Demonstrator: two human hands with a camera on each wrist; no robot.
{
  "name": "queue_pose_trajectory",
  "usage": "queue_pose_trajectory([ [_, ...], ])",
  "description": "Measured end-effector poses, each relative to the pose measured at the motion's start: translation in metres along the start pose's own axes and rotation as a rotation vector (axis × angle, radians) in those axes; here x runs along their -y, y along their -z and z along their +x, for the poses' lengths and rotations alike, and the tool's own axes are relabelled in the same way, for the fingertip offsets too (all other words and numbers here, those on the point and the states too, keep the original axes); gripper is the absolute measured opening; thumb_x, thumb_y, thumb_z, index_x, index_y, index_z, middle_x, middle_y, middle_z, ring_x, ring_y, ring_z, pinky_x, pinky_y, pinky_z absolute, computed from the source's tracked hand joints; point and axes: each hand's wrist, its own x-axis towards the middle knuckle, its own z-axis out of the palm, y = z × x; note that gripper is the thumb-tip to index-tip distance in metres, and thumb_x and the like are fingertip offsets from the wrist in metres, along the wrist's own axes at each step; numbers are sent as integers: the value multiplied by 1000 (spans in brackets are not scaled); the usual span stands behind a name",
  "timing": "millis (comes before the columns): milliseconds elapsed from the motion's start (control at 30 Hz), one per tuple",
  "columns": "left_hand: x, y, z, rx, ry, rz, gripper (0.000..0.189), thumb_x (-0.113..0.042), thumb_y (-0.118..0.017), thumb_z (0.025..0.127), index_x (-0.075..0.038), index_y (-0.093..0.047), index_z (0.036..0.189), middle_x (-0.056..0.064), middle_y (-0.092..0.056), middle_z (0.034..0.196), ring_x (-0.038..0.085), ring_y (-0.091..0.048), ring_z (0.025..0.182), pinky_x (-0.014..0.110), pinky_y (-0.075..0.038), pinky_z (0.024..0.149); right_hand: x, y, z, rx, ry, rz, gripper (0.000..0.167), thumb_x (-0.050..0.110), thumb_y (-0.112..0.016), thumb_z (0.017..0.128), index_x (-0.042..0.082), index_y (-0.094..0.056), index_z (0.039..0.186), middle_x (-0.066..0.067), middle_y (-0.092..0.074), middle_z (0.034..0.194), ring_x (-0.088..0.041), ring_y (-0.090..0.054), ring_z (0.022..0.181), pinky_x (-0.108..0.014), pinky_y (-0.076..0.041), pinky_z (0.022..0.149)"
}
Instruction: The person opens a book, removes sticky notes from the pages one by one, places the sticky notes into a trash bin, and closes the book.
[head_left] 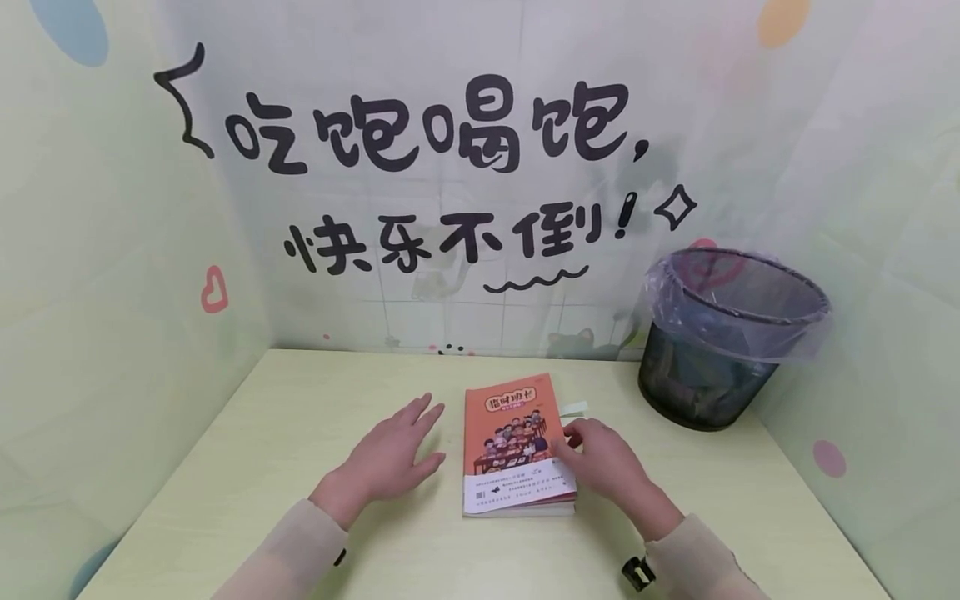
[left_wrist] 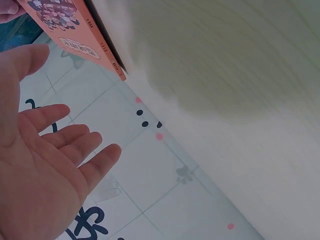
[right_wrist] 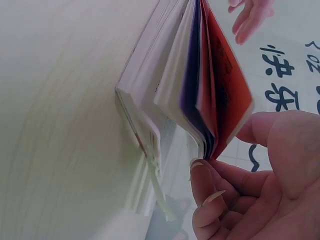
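Observation:
An orange book (head_left: 513, 442) with a cartoon cover and a white band lies on the table (head_left: 300, 433). At its right edge my right hand (head_left: 603, 458) pinches the cover and a few pages between thumb and fingers. In the right wrist view those leaves of the book (right_wrist: 200, 85) are lifted and fanned apart from the thicker block below. A pale green strip (right_wrist: 159, 187) sticks out from between the pages. My left hand (head_left: 386, 454) hovers left of the book, fingers spread, touching nothing. In the left wrist view its palm (left_wrist: 45, 175) shows.
A dark wastebasket (head_left: 697, 367) lined with a clear purple bag stands at the back right, tilted. Behind the table hangs a printed sheet (head_left: 450, 325) with black lettering, and pale panels (head_left: 150, 333) close in both sides.

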Motion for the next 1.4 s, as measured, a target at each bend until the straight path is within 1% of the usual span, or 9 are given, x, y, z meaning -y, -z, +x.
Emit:
queue_pose_trajectory([
  [300, 4, 1, 0, -7, 5, -2, 75, -39, -71, 106, -6, -44, 168, 21, -36, 177, 43, -42, 161, 64, -45, 125, 13, 2, -12, -10, 20, -101, 52, 39, -72, 104, 1, -70, 141, -15, -73, 126, -24, -69, 100, -53, -64, 98],
  [433, 5, 2, 0, -8, 7, 1, 74, -39, -71, 106, -6, -44, 167, 21, -36, 177, 44, -43, 160, 64, -46, 124, 17, 2, -15, -30, 54, -54, 56, 40, -72, 104, 3, -67, 146, -14, -70, 135, -24, -71, 108, -53, -64, 102],
  [533, 6, 3, 0, -15, 5, -1, 74, -38, -70, 106, -5, -45, 167, 22, -36, 177, 45, -44, 160, 65, -47, 123, 19, 3, -15, -39, 95, 52, 55, 39, -72, 106, 6, -64, 149, -11, -68, 140, -23, -71, 111, -46, -65, 96],
  [667, 8, 6, 0, -21, 2, -3, 73, -37, -70, 107, -4, -44, 167, 23, -36, 177, 46, -45, 158, 65, -47, 122, 24, 2, -15, 7, 133, 316, 56, 38, -70, 109, 13, -57, 157, -10, -68, 142, -20, -69, 108, -38, -65, 88],
  [767, 9, 10, 0, -27, 3, -6, 73, -37, -70, 107, -4, -45, 166, 24, -36, 176, 47, -47, 157, 65, -48, 122, 26, -4, -14, 59, 148, 504, 61, 39, -69, 109, 17, -50, 162, -11, -68, 144, -21, -69, 110, -39, -66, 89],
  [867, 11, 14, 0, -47, 3, -8, 72, -36, -71, 106, -3, -47, 165, 24, -38, 176, 48, -49, 155, 65, -48, 121, 27, -11, -12, 110, 173, 585, 67, 40, -70, 108, 20, -43, 167, -11, -65, 148, -23, -67, 114, -38, -64, 91],
  [967, 13, 18, 2, -67, -2, -7, 71, -35, -71, 106, -3, -48, 164, 25, -39, 175, 48, -50, 154, 65, -49, 120, 27, -17, -11, 156, 207, 591, 73, 39, -70, 108, 19, -37, 171, -12, -61, 151, -25, -64, 122, -40, -60, 99],
  [1133, 16, 24, 5, -87, -1, -8, 70, -35, -70, 106, -2, -48, 164, 26, -40, 174, 49, -51, 153, 65, -50, 120, 28, -25, -13, 234, 279, 562, 86, 41, -76, 103, 14, -32, 172, -13, -55, 160, -32, -60, 140, -56, -50, 119],
  [1400, 20, 36, 6, -166, -4, -19, 63, -28, -69, 107, 0, -52, 161, 26, -46, 170, 50, -54, 150, 66, -51, 117, 36, -45, -14, 294, 418, 418, 104, 50, -84, 94, 13, -27, 173, -12, -51, 166, -28, -54, 150, -59, -44, 126],
])
